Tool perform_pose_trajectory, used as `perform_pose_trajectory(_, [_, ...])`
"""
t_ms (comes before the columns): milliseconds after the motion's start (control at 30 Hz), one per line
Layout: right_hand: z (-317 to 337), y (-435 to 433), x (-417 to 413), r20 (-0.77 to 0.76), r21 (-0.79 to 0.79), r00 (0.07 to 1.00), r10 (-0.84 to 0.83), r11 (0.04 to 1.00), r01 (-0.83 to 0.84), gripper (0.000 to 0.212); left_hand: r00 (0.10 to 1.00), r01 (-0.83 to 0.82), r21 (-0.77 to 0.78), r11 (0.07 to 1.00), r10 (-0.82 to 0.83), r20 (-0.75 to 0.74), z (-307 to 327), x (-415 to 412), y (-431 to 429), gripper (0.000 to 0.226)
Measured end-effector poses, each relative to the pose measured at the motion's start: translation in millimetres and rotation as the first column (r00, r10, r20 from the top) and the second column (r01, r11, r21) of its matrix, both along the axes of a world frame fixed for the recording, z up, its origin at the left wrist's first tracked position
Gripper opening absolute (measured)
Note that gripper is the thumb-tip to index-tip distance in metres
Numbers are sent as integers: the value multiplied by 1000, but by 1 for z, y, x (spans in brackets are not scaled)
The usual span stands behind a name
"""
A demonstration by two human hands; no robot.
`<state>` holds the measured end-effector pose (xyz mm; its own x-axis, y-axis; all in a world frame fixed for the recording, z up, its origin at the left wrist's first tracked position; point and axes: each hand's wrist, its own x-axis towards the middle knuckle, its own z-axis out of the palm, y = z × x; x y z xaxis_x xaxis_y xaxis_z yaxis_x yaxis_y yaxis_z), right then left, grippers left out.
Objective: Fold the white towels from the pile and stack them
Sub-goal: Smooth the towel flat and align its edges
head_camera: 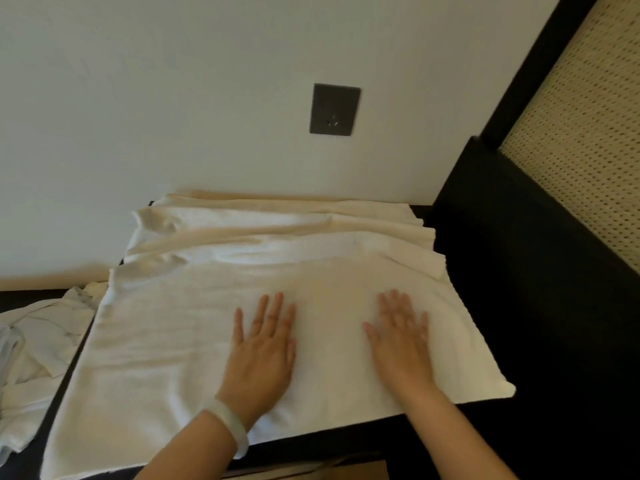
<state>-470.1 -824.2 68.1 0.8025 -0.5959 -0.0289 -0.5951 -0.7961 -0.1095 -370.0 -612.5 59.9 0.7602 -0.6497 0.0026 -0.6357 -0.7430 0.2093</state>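
Towel (166,341) under left hand (265,348) and right hand (401,344), fingers flat, gripping nothing; pile (38,348) cropped.

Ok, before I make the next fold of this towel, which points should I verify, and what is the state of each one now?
1. Both hands flat on the cloth: ok. The left hand and the right hand lie open on the towel.
2. Near half smooth: ok.
3. Far half smooth: not ok. Long wrinkles run along it by the wall.
4. Lower layers lined up: cannot tell, they are hidden.
5. Unfolded pile out of the way: ok, it lies at the left.
6. Place for the finished stack: cannot tell, no stack is in view.
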Motion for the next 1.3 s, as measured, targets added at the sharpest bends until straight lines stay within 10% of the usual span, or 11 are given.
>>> perform_pose_trajectory(433, [-7, -77, -81, -67, 33, 963, -261, 964, 263, 68, 994, 98, 35, 995, -100, 47, -6, -15, -23, 61])
perform_pose_trajectory(700, [-14, 72, 40, 77, 73, 938, 337, 937, -342, 56, 991, 122, 68, 990, -125, 43, 2, -12, -3, 57])
perform_pose_trajectory(933, [-26, 67, 39, 37, 54, 948, 317, 946, -319, 59, 967, -255, 17, 967, 255, 6, -18, 9, 136, 61])
perform_pose_trajectory(1133, [-23, 70, 38, 4, 8, 958, 287, 958, -287, 59, 705, -692, 20, 721, 682, -196, -4, 28, 212, 62])
perform_pose_trajectory(1300, [-26, 67, 38, -5, -8, 955, 297, 955, -297, 59, 963, -267, 18, 964, 266, 53, -1, 4, 159, 60])
